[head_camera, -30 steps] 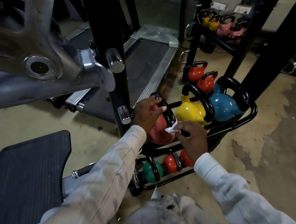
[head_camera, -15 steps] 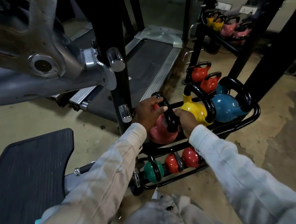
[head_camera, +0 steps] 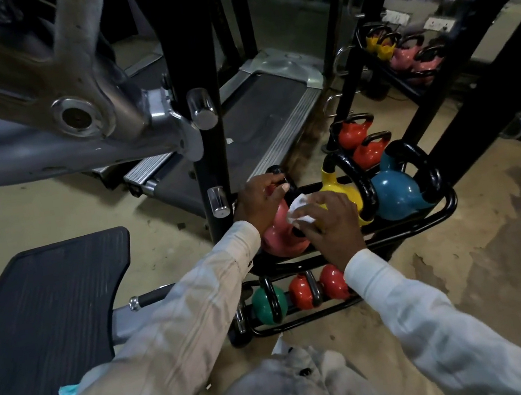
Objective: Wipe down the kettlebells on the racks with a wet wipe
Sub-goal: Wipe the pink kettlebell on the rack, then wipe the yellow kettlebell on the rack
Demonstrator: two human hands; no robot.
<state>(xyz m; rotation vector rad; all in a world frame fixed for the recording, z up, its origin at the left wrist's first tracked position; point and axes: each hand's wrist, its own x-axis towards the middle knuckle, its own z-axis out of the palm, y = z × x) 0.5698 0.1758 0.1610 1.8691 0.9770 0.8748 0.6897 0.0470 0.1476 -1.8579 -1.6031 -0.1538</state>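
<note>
Ribbed black footplate [head_camera: 43, 314] lay low at left, with a black upright post [head_camera: 209, 157] just beside the left hand [head_camera: 261, 200]. Its fingers curled over the handle of the glossy pink kettlebell [head_camera: 280, 240] on the tubular rack [head_camera: 418, 223]. The right hand [head_camera: 330, 220] pinched a crumpled white wipe [head_camera: 300, 213] against that bell. A yellow kettlebell [head_camera: 341, 192] crowded close, with a blue kettlebell [head_camera: 394, 194] beyond. Worn floor [head_camera: 499, 263] opened rightward.

pink kettlebell [head_camera: 284, 241] handle mostly under left hand [head_camera: 261, 202], far rack kettlebells [head_camera: 405, 57] blurred
</note>
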